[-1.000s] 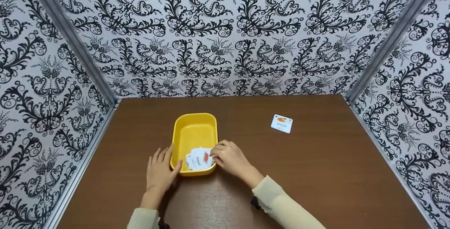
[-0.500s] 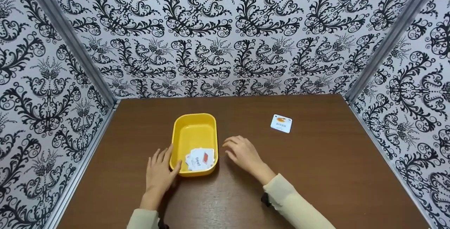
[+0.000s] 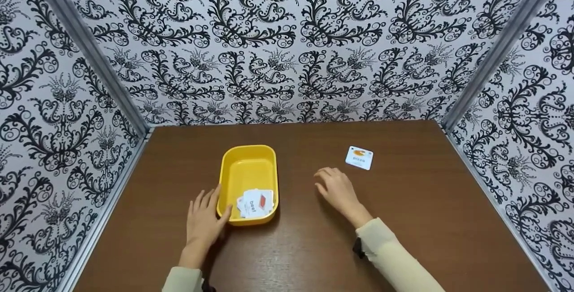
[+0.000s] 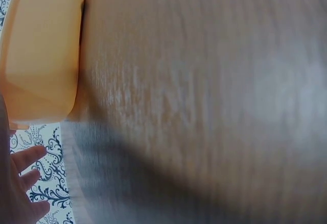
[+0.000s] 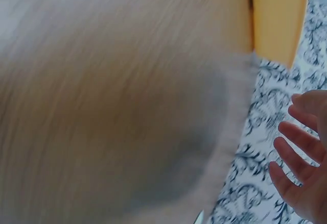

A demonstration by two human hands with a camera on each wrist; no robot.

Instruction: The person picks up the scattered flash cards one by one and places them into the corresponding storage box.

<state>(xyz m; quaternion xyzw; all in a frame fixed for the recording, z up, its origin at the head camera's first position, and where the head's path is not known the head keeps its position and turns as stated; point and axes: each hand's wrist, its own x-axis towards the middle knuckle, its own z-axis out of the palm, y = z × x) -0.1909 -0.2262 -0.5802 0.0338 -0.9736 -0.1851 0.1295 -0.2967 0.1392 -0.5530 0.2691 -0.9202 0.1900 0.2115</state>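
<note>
In the head view a yellow plastic bin [image 3: 249,150] stands left of the table's middle. Several picture cards [image 3: 255,203] lie in its near end, the top one marked "beef" with a red picture. My left hand [image 3: 204,220] rests at the bin's near left side, thumb over the rim and fingers spread along the outside. My right hand [image 3: 338,191] is over the table between the bin and a lone card [image 3: 359,158] marked "pizza". Its fingers are loosely bent and hold nothing; the right wrist view shows these fingers [image 5: 294,155] apart.
The brown wooden table [image 3: 403,220] runs back to a wall [image 3: 287,58] papered in black and white scrollwork. Similar panels rise at the left and right, with grey metal posts [image 3: 92,54] at the corners.
My right hand has drawn back from the cards in the bin and moved right, toward the pizza card. The left hand and the bin have stayed in place.
</note>
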